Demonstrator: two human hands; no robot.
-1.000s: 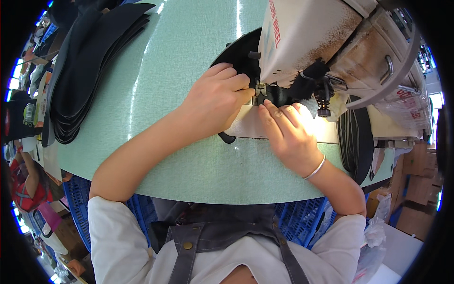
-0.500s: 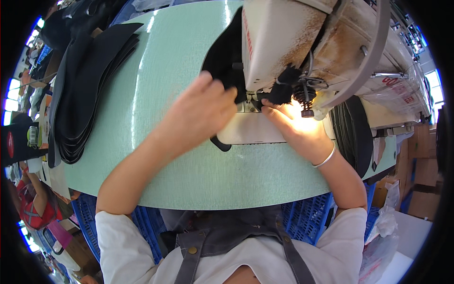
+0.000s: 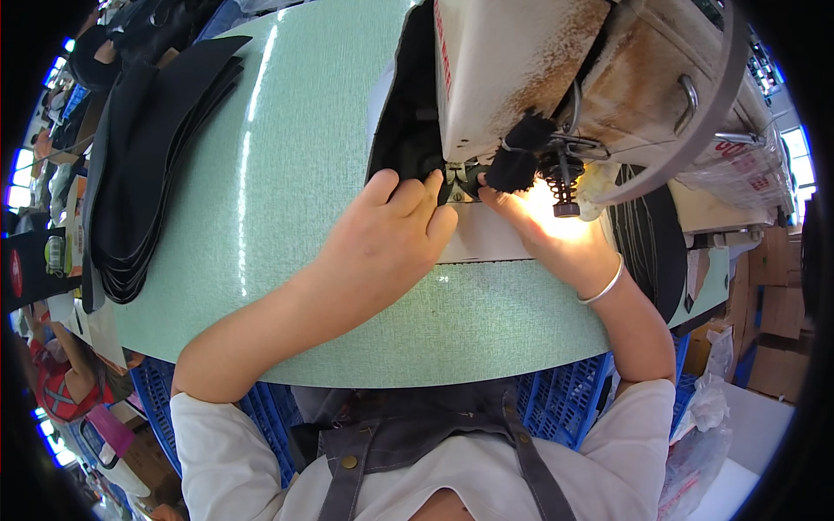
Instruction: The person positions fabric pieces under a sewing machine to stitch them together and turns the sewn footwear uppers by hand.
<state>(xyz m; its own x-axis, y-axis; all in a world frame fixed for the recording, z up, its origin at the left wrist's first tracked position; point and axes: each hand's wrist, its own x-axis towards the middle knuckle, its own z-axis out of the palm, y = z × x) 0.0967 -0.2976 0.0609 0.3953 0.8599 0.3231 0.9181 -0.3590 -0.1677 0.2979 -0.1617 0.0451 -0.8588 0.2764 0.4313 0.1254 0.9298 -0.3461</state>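
Observation:
A black fabric piece lies at the left of the sewing machine, partly under its head. With bent fingers, my left hand grips the near edge of this piece, just left of the presser foot. My right hand, a bangle on its wrist, is on the other side of the foot. Its fingertips are closed on a dark bit of the black fabric, partly hidden by a fuzzy black pad. Bright lamp light washes out part of that hand.
Stacked black fabric pieces lie on the green tabletop at the left. Another dark stack stands right of my right hand. Blue crates are below the table's front edge. A person in red is at far left.
My left hand, blurred before, has come down and right and now holds the fabric by the presser foot. The fabric's left edge has shifted slightly. My right hand has stayed nearly in place.

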